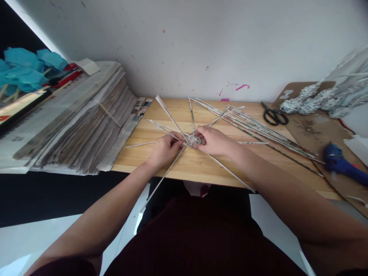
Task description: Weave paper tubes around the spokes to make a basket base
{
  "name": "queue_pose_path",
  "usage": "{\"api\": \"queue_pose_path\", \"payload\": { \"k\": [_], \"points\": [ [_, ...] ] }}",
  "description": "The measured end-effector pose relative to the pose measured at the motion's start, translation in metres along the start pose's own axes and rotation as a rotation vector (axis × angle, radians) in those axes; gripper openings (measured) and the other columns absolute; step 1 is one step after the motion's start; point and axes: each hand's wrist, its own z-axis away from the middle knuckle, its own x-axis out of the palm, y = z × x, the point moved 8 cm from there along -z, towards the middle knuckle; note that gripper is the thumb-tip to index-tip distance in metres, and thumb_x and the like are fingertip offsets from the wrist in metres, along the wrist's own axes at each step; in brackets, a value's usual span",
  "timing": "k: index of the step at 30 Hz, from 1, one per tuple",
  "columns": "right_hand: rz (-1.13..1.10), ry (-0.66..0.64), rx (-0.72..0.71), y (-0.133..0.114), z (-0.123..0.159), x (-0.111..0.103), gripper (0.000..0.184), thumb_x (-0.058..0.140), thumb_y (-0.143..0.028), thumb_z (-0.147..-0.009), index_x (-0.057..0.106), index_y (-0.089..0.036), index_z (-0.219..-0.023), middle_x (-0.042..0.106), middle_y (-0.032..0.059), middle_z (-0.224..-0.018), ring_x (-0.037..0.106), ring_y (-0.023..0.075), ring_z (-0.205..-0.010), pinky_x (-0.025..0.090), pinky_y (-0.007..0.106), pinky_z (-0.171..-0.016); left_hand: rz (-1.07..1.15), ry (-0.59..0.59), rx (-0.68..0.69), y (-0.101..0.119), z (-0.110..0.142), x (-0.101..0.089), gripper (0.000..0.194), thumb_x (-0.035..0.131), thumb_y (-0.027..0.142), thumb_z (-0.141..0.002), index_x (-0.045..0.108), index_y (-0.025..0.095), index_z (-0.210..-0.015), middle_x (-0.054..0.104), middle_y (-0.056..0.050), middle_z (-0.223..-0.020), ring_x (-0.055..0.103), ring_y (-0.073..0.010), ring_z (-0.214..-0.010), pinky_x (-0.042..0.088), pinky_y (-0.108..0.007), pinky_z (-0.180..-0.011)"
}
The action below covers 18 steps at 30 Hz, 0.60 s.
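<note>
A small round woven base of rolled newspaper sits on the wooden table, with several paper tubes spreading out from it like spokes. My right hand closes on the right edge of this base, thumb and fingers pinching it. At its left side, my left hand is closed in a pinch by a paper tube near the weave; the fingertips partly hide what they grip. One spoke reaches over the table's front edge, and another slants to the right under my right forearm.
Loose paper tubes lie to the right, beside black-handled scissors. A blue glue gun rests on brown board at far right, below woven paper pieces. Tall newspaper stacks stand left, with blue paper flowers above.
</note>
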Motion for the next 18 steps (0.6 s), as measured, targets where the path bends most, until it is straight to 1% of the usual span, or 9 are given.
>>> {"api": "queue_pose_path", "payload": {
  "k": [3,6,8,10,12,14,16,18],
  "points": [
    [-0.031,0.014,0.017,0.004,0.0,-0.001,0.035,0.079,-0.028,-0.076,0.064,-0.017,-0.105,0.069,0.0078,-0.098,0.062,0.0174,-0.077,0.046,0.031,-0.071,-0.043,0.027,-0.03,0.002,-0.002,-0.003,0.008,0.066,0.024,-0.083,0.071,0.02,-0.088,0.072,-0.001,-0.079,0.065,-0.0174,-0.069,0.05,-0.027,-0.069],
    [-0.093,-0.02,0.058,0.011,-0.003,0.002,0.033,0.078,-0.028,-0.076,0.064,-0.019,-0.104,0.07,0.0062,-0.097,0.064,0.0173,-0.079,0.046,0.03,-0.07,-0.018,0.047,-0.009,0.003,-0.004,-0.002,0.007,0.066,0.021,-0.083,0.072,0.02,-0.087,0.073,-0.001,-0.079,0.065,-0.0161,-0.069,0.05,-0.026,-0.067],
    [-0.108,-0.023,0.103,0.014,-0.004,0.003,0.028,0.076,-0.033,-0.079,0.065,-0.02,-0.102,0.071,0.0057,-0.096,0.064,0.0179,-0.081,0.046,0.029,-0.069,-0.021,0.049,0.003,0.003,-0.004,-0.001,0.007,0.066,0.02,-0.083,0.072,0.02,-0.087,0.073,-0.001,-0.077,0.064,-0.0157,-0.067,0.049,-0.025,-0.065],
    [-0.077,0.015,0.148,0.014,-0.006,0.001,0.027,0.075,-0.039,-0.082,0.065,-0.021,-0.099,0.072,0.006,-0.096,0.064,0.0192,-0.082,0.045,0.03,-0.068,-0.043,0.047,0.03,0.004,-0.004,0.0,0.006,0.066,0.021,-0.083,0.071,0.02,-0.086,0.072,-0.001,-0.077,0.064,-0.0153,-0.066,0.049,-0.025,-0.065],
    [-0.032,0.05,0.169,0.01,-0.007,0.0,0.031,0.078,-0.043,-0.08,0.064,-0.021,-0.096,0.072,0.0066,-0.096,0.064,0.0204,-0.083,0.044,0.031,-0.068,-0.072,0.042,0.065,0.007,-0.004,0.0,0.006,0.065,0.022,-0.085,0.071,0.02,-0.086,0.072,-0.001,-0.076,0.063,-0.015,-0.066,0.049,-0.025,-0.066],
    [-0.007,0.061,0.169,0.005,-0.007,0.0,0.036,0.083,-0.043,-0.076,0.063,-0.02,-0.096,0.072,0.0071,-0.098,0.064,0.0212,-0.085,0.044,0.031,-0.069,-0.104,0.039,0.096,0.009,-0.004,0.0,0.007,0.065,0.022,-0.085,0.071,0.02,-0.087,0.072,0.0,-0.077,0.064,-0.0153,-0.067,0.049,-0.026,-0.068],
    [0.01,0.057,0.161,0.002,-0.007,0.0,0.039,0.086,-0.041,-0.073,0.062,-0.02,-0.097,0.071,0.0076,-0.099,0.064,0.0217,-0.086,0.044,0.031,-0.071,-0.139,0.047,0.141,0.012,-0.003,0.0,0.007,0.064,0.019,-0.086,0.071,0.02,-0.088,0.072,-0.001,-0.081,0.066,-0.0165,-0.073,0.05,-0.027,-0.073],
    [0.018,0.046,0.164,0.002,-0.008,0.0,0.04,0.086,-0.041,-0.073,0.062,-0.02,-0.097,0.071,0.0076,-0.099,0.064,0.0217,-0.086,0.043,0.031,-0.072,-0.176,0.06,0.206,0.015,-0.003,0.0,0.01,0.062,0.018,-0.088,0.071,0.019,-0.092,0.073,-0.003,-0.09,0.068,-0.0187,-0.084,0.051,-0.029,-0.08]
  ]
}}
